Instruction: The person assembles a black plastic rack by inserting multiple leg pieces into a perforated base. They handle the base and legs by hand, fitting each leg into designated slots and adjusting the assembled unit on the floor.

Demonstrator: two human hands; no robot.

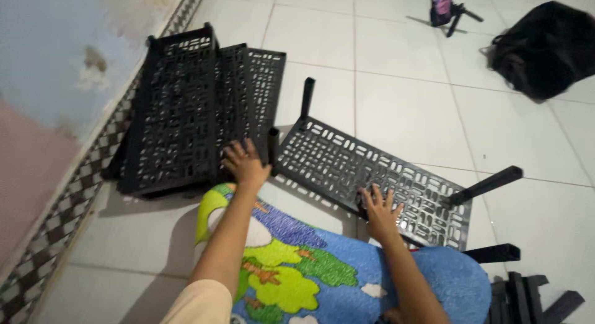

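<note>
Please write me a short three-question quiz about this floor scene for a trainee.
1. True or false: the left hand rests at a corner of the black perforated shelf panel, beside one of its upright legs.
2. Where does the stack of spare panels lie? A) against the wall on the left B) on the colourful mat C) on top of the black bag
3. What does the right hand press on with spread fingers?

Key
1. True.
2. A. The mat lies near the camera, and the bag sits far right.
3. The near edge of the same shelf panel.
</note>
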